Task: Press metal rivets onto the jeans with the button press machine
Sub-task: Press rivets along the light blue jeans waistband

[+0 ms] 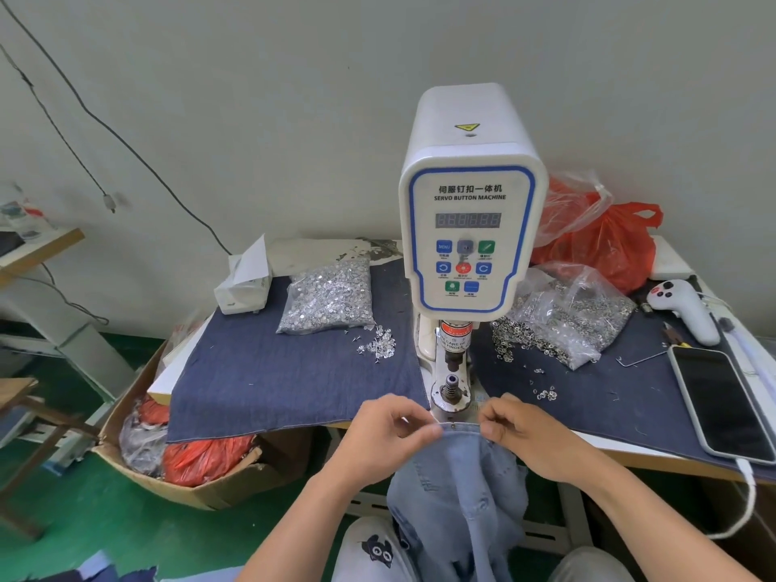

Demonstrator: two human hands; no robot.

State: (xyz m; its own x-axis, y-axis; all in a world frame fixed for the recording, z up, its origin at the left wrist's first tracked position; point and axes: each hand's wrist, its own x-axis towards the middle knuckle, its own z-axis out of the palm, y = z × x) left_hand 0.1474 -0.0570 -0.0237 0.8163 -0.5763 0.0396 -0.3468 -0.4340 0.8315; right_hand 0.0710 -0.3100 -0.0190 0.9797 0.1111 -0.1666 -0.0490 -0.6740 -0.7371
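Note:
A white servo button press machine (470, 203) stands at the table's middle, its lower die (452, 386) just beyond my hands. Light blue jeans (457, 489) hang from the table edge into my lap. My left hand (388, 430) pinches the jeans' upper edge on the left, and my right hand (518, 430) pinches it on the right. A small metal rivet (453, 425) shows on that edge between my hands, just in front of the die. A clear bag of silver rivet pins (329, 298) lies left of the machine, with loose ones (378, 344) beside it.
A bag of ring-shaped rivet caps (562, 325) lies right of the machine, before a red plastic bag (604, 241). A phone (720, 407) and a white handheld controller (684, 308) sit at the right. Dark denim (273, 380) covers the table. A cardboard box (176, 468) stands below left.

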